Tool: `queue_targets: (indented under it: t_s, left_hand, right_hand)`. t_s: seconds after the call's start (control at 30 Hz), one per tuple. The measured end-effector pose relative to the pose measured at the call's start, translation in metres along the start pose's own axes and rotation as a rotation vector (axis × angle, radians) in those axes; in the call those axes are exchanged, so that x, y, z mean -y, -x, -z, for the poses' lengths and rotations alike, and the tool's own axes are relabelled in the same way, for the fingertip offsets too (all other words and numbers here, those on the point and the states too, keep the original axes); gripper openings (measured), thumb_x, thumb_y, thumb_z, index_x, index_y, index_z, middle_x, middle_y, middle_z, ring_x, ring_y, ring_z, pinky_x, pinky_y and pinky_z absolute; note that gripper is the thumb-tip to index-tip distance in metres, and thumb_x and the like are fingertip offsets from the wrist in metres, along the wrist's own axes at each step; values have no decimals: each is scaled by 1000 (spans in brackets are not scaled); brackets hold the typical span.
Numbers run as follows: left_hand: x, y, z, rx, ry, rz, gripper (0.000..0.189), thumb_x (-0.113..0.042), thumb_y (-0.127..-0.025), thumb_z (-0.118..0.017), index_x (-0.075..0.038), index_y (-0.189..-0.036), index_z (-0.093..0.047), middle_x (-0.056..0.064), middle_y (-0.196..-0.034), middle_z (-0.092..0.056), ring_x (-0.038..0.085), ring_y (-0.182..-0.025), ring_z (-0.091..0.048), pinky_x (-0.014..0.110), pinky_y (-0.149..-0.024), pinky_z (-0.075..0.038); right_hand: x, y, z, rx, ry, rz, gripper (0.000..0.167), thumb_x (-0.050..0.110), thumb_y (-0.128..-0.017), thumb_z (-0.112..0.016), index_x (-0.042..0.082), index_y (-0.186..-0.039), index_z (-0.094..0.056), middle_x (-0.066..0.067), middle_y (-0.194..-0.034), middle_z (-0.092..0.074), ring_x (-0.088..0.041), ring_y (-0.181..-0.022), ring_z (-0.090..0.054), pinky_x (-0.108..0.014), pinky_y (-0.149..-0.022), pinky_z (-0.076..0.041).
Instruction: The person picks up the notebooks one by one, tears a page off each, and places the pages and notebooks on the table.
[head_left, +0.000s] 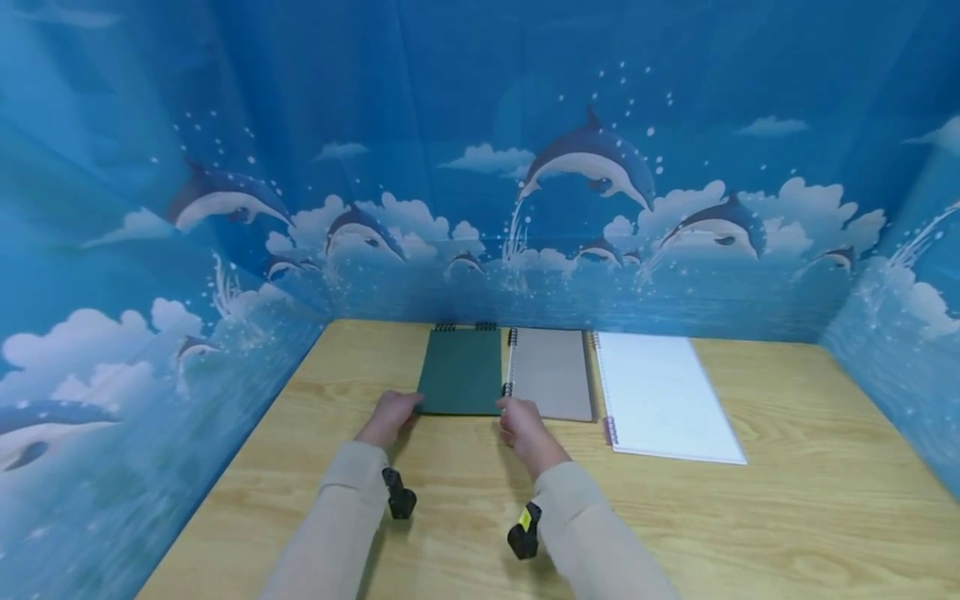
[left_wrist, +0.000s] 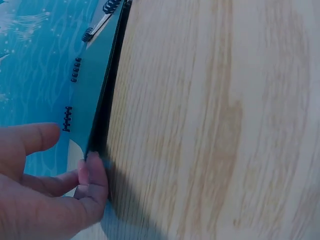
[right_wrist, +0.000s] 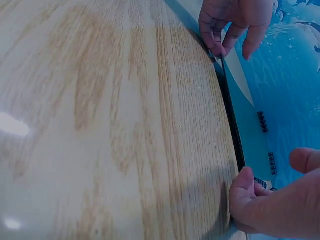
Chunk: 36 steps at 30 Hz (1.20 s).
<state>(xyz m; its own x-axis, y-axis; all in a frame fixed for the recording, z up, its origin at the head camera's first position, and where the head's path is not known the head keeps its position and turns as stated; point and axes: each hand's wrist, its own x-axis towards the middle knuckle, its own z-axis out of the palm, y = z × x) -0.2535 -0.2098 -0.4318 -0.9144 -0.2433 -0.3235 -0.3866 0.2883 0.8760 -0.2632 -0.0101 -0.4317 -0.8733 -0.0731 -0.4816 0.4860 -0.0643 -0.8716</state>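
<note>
A dark green spiral notebook (head_left: 461, 371) lies at the back of the table, its black coils along the far edge. My left hand (head_left: 392, 415) pinches its near left corner between thumb and fingers. At the near right corner, my right hand (head_left: 525, 427) grips the same notebook. Both wrist views show a dark gap under the near edge, between the cover (left_wrist: 92, 95) and the wood. Close beside the right fingertips is a grey-brown spiral notebook (head_left: 553, 375), its coils on its left side.
A larger white spiral notebook (head_left: 667, 396) with pinkish coils lies to the right of the grey-brown one. The wooden table (head_left: 810, 500) meets blue dolphin-printed curtains (head_left: 480, 167) at its back and sides. Each wrist carries a black camera (head_left: 401, 500).
</note>
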Motion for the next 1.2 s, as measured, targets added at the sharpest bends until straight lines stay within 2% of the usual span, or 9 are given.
queue_targets:
  t_s: [0.1, 0.2, 0.3, 0.4, 0.57, 0.8, 0.93, 1.1, 1.2]
  left_hand:
    - [5, -1, 0, -13, 77, -7, 29, -7, -90, -51, 16, -109, -52, 2, -60, -51, 5, -50, -46, 19, -56, -43]
    - [8, 2, 1, 10, 152, -11, 40, -1, -91, -48, 19, -124, -41, 21, -93, -61, 3, -57, -51, 19, -61, -48]
    - [8, 4, 3, 48, 242, -2, 52, 1, -92, -45, 15, -138, -23, 31, -132, -41, 3, -65, -54, 18, -69, -50]
    - [6, 4, 7, 79, 346, 13, 58, 1, -93, -43, 10, -142, -15, 29, -144, -27, 4, -70, -55, 16, -72, -50]
    - [3, 3, 13, 88, 446, 33, 49, 4, -92, -42, 12, -137, -26, 25, -123, -40, 6, -73, -56, 17, -74, -50]
    - [8, 5, 18, 112, 358, 21, 54, 4, -91, -42, 13, -140, -21, 20, -108, -51, 6, -69, -58, 15, -67, -50]
    - [9, 4, 17, 104, 334, 11, 53, 5, -90, -45, 15, -137, -24, 19, -101, -55, 8, -71, -60, 15, -67, -51]
    - [10, 3, 17, 104, 252, -21, 57, 4, -90, -46, 15, -139, -19, 29, -119, -50, 9, -75, -59, 17, -70, -51]
    - [9, 4, 19, 94, 179, -56, 53, 3, -90, -47, 16, -137, -25, 23, -106, -57, 7, -72, -58, 19, -70, -51]
  right_hand:
    - [-3, 1, -2, 6, -9, -23, 43, 9, -89, -46, -5, -128, -36, 0, -78, -39, -9, -70, -41, -32, -85, -43]
    - [-7, 2, -3, 8, -22, -39, 45, 9, -88, -47, -5, -130, -35, -1, -84, -41, -9, -70, -42, -29, -82, -43]
    - [-10, 3, -4, 15, -9, -27, 46, 8, -88, -48, -5, -129, -33, -1, -83, -43, -8, -67, -43, -25, -73, -43]
    - [-10, 5, -4, 20, 30, -3, 46, 9, -88, -48, -6, -129, -32, 0, -79, -44, -8, -65, -44, -23, -66, -42]
    - [-9, 6, -4, 47, 64, 26, 43, 17, -92, -47, -8, -125, -37, -9, -91, -54, -11, -70, -52, -23, -65, -47]
    - [-5, -3, -5, 109, 41, 115, 36, 6, -94, -45, -14, -124, -42, -4, -74, -57, -5, -58, -53, -18, -56, -46]
    - [-5, -8, -5, 91, 103, 145, 42, -2, -90, -46, -15, -130, -37, -11, -83, -61, -5, -59, -53, -19, -59, -47]
    - [-3, -11, -3, 99, 165, 190, 39, -4, -89, -48, -13, -127, -40, -17, -90, -60, -8, -63, -56, -22, -63, -51]
    - [-2, -10, -1, 118, 191, 229, 37, -3, -89, -48, -10, -125, -42, -16, -91, -57, -9, -66, -57, -23, -65, -52]
